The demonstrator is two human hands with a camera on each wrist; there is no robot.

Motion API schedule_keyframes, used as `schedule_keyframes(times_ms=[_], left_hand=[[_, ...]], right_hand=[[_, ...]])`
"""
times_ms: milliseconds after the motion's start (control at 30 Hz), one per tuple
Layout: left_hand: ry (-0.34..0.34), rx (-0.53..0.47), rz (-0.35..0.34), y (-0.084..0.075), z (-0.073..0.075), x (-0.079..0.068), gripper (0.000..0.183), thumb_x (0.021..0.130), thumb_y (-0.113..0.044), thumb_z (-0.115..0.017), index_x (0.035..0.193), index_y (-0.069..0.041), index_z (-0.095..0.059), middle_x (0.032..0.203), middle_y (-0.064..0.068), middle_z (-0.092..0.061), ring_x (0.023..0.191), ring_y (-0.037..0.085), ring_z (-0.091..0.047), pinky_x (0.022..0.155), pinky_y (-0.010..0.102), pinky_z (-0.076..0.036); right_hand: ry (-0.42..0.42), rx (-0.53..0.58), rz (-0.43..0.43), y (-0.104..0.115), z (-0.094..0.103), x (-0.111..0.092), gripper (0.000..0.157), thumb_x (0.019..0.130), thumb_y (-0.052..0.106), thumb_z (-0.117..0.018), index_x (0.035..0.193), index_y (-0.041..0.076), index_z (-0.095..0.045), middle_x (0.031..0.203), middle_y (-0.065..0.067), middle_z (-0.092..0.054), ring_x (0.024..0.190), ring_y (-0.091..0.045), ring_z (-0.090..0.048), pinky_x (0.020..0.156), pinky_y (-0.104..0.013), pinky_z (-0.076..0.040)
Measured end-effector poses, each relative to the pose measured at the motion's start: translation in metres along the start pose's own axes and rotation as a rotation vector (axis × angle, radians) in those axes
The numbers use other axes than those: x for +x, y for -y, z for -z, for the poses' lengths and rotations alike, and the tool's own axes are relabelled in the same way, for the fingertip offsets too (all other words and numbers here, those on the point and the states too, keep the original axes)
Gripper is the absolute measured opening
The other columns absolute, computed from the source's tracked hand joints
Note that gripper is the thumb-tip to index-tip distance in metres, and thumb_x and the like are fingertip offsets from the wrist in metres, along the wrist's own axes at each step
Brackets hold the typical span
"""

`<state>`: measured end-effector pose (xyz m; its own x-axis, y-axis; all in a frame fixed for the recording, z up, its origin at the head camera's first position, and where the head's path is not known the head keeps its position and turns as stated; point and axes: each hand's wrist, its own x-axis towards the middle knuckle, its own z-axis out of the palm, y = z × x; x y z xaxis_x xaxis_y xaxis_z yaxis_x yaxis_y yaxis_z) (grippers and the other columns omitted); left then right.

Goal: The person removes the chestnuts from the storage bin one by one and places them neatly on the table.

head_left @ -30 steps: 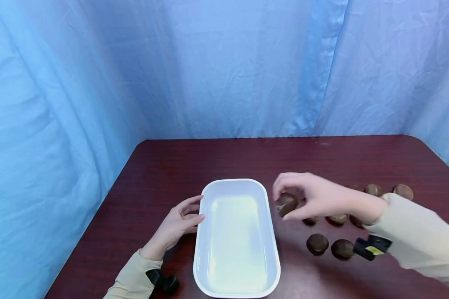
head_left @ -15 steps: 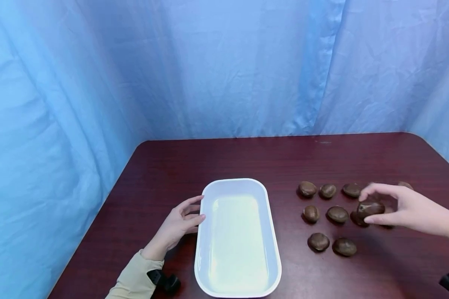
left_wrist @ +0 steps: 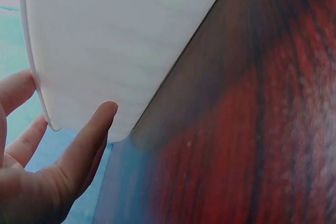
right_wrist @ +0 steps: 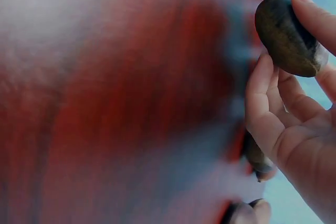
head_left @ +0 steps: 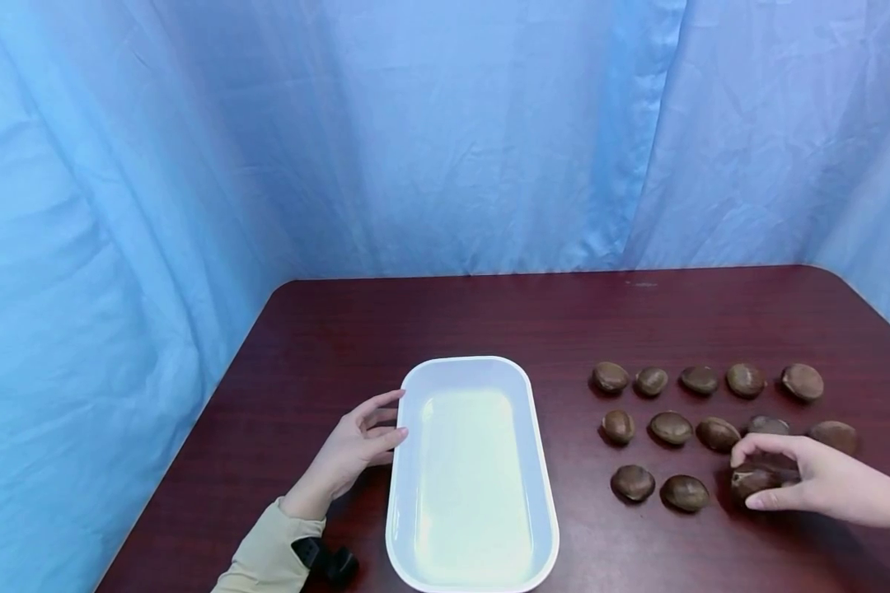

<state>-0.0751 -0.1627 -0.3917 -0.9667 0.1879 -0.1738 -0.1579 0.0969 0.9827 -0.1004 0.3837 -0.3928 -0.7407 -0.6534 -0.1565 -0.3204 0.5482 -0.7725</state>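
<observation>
At the right of the head view, my right hand (head_left: 823,482) pinches a smooth brown oval pebble-like piece (head_left: 752,484) between thumb and fingers, low at the right end of the front row. The right wrist view shows this dark, glossy pebble-like piece (right_wrist: 286,38) between the thumb and fingertips. Left of centre is a white rectangular tray (head_left: 545,494) with rounded corners and a bare inside. My left hand (head_left: 348,449) touches its left side, fingertips at the rim. From the left wrist, the fingers (left_wrist: 79,150) are fairly straight, lying against the tray's outer wall (left_wrist: 115,51).
Several similar brown pieces lie in rows on the dark red table (head_left: 489,317): a back row (head_left: 700,380), a middle row (head_left: 670,427) and two front pieces, one of them a brown oval (head_left: 685,492). Blue cloth (head_left: 445,140) hangs behind and left of the table.
My right hand has moved from beside the tray out to the right, then down to the front row, with the brown piece in its fingers. The left hand stays at the tray.
</observation>
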Motion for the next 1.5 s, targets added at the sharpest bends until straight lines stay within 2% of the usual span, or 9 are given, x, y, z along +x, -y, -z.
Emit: schedule_keyframes(times_ms=[300,767,1000,1100,1167,1267,1333,1433,1500], left_hand=[[0.007,0.009,-0.006,-0.001,0.001,-0.004,0.062,0.089,-0.015,-0.066,0.143,-0.006,-0.037,0.131,0.025,-0.048,0.097,0.016,-0.065,0.078,0.033,-0.056],[0.018,0.002,-0.006,0.0,0.001,-0.002,0.062,0.089,-0.015,-0.066,0.143,-0.006,-0.037,0.131,0.025,-0.048,0.098,0.016,-0.065,0.079,0.035,-0.056],[0.041,0.022,-0.025,-0.002,0.002,-0.002,0.062,0.089,-0.014,-0.066,0.143,-0.005,-0.038,0.132,0.026,-0.048,0.104,0.02,-0.064,0.081,0.035,-0.055],[0.052,0.045,-0.037,-0.005,0.004,-0.003,0.062,0.09,-0.015,-0.065,0.144,-0.006,-0.036,0.133,0.026,-0.047,0.108,0.023,-0.062,0.083,0.037,-0.055],[0.044,0.052,-0.036,-0.008,0.007,-0.003,0.062,0.091,-0.014,-0.064,0.145,-0.007,-0.034,0.134,0.026,-0.046,0.111,0.026,-0.061,0.085,0.038,-0.054],[-0.006,0.087,-0.049,-0.014,0.013,-0.005,0.062,0.092,-0.011,-0.061,0.147,-0.009,-0.032,0.135,0.025,-0.045,0.115,0.031,-0.057,0.088,0.038,-0.053],[-0.074,0.158,-0.086,-0.017,0.018,-0.007,0.061,0.092,-0.011,-0.062,0.146,-0.012,-0.034,0.136,0.023,-0.047,0.118,0.033,-0.055,0.089,0.038,-0.052],[-0.199,0.306,-0.191,-0.023,0.026,-0.01,0.059,0.09,-0.012,-0.064,0.144,-0.014,-0.039,0.135,0.019,-0.049,0.121,0.033,-0.053,0.09,0.04,-0.051],[-0.286,0.433,-0.276,-0.026,0.032,-0.013,0.059,0.089,-0.015,-0.066,0.143,-0.014,-0.041,0.136,0.016,-0.049,0.122,0.031,-0.052,0.091,0.043,-0.051]], right_hand=[[-0.001,-0.011,-0.082,-0.001,-0.009,0.001,0.024,0.089,0.015,-0.065,0.109,0.007,-0.053,0.102,0.025,-0.052,0.076,-0.003,-0.047,0.053,-0.026,-0.037],[-0.018,-0.122,-0.08,0.002,-0.012,-0.001,0.022,0.09,0.018,-0.064,0.112,0.013,-0.06,0.103,0.023,-0.057,0.086,0.006,-0.052,0.06,-0.02,-0.039],[-0.004,-0.123,-0.076,0.004,-0.005,-0.003,0.028,0.089,0.016,-0.065,0.114,0.004,-0.059,0.104,0.029,-0.054,0.086,0.004,-0.055,0.062,-0.021,-0.045],[-0.009,-0.152,-0.086,0.008,0.004,-0.003,0.031,0.09,0.015,-0.064,0.114,-0.002,-0.057,0.103,0.024,-0.056,0.084,0.008,-0.053,0.062,-0.022,-0.047],[-0.011,-0.168,-0.133,0.014,0.01,-0.003,0.035,0.091,0.017,-0.063,0.118,-0.005,-0.055,0.108,0.013,-0.059,0.084,0.009,-0.053,0.062,-0.023,-0.049],[-0.073,-0.24,-0.211,0.026,0.016,0.0,0.042,0.09,0.023,-0.064,0.12,-0.003,-0.054,0.11,-0.006,-0.061,0.084,0.008,-0.054,0.063,-0.024,-0.05],[-0.149,-0.292,-0.247,0.036,0.017,0.003,0.044,0.089,0.028,-0.066,0.121,0.0,-0.055,0.112,-0.012,-0.059,0.084,0.007,-0.054,0.063,-0.024,-0.05],[-0.328,-0.39,-0.234,0.051,0.018,0.01,0.043,0.085,0.03,-0.07,0.119,0.007,-0.058,0.112,-0.014,-0.059,0.084,0.012,-0.049,0.061,-0.025,-0.048],[-0.453,-0.423,-0.179,0.061,0.019,0.015,0.039,0.084,0.025,-0.073,0.117,0.009,-0.06,0.111,-0.013,-0.059,0.084,0.018,-0.043,0.06,-0.02,-0.045]])
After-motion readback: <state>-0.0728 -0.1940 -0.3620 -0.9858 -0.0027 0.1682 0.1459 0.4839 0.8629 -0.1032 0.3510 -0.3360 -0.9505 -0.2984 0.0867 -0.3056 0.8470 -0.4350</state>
